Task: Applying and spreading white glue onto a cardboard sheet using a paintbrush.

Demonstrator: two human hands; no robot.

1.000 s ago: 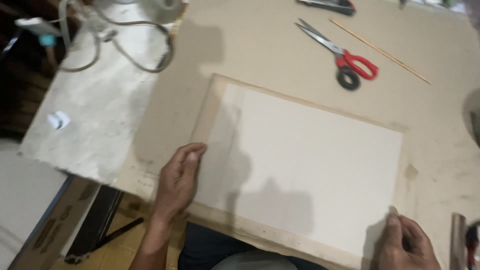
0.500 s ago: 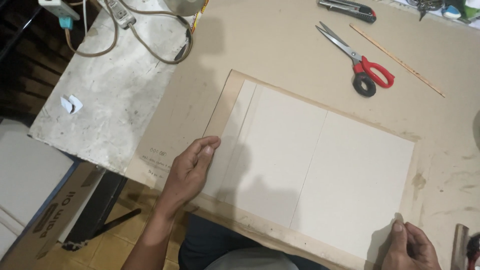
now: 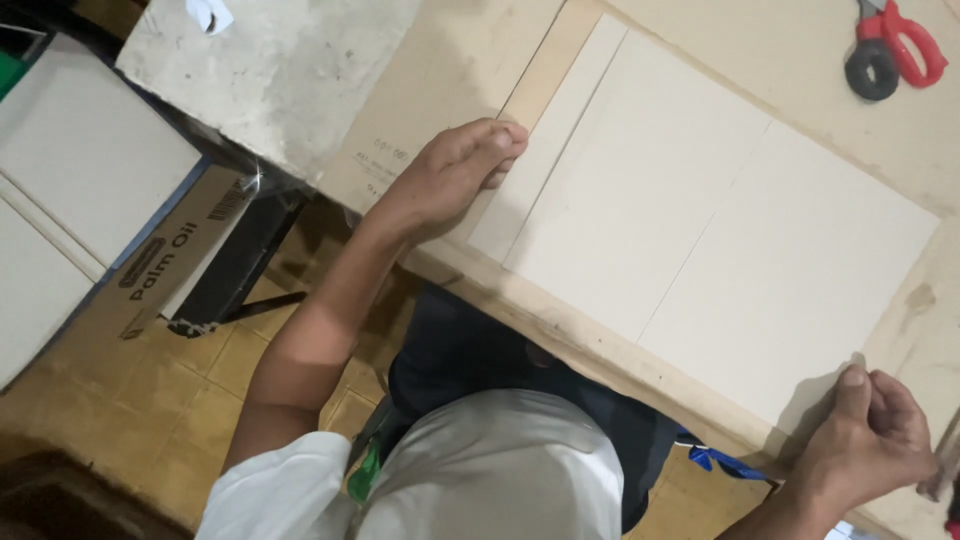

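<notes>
You are in a small home workshop or craft corner, working at a worn, stained worktable with a rough, paint-flecked slab at its end. Red-handled scissors lie on the top beside a large white board, and below you see a tiled floor and a cardboard carton pushed against white panels.

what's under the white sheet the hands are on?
The white sheet lies on a tan board, which shows as a border along its left and near edges. The left hand and right hand press its corners. Whatever is beneath its middle is covered.
</notes>
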